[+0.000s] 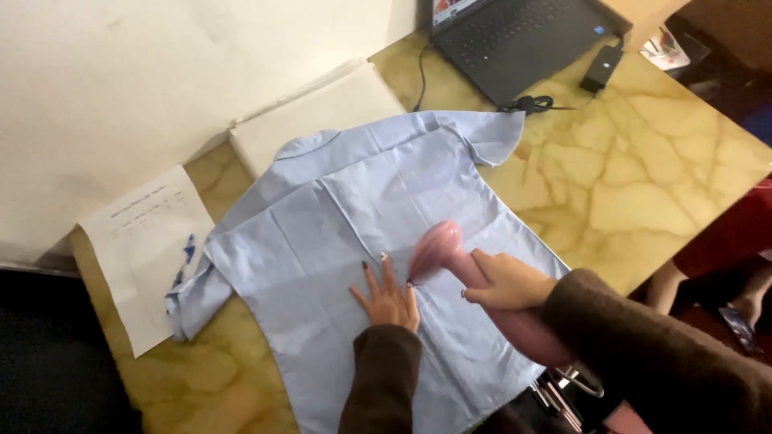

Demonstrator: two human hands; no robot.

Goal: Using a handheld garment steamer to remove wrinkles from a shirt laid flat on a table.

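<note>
Across the table's (643, 161) middle lies the shirt (354, 241); her left hand (390, 299) presses flat, fingers spread, while the right hand (507, 281) grips the steamer (450, 253). Creases remain toward the sleeves.

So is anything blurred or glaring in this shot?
Head view: the pink steamer head is smeared by motion blur; right hand and left hand are fairly sharp; the blue shirt is evenly lit; mild sheen on the marble table.
</note>
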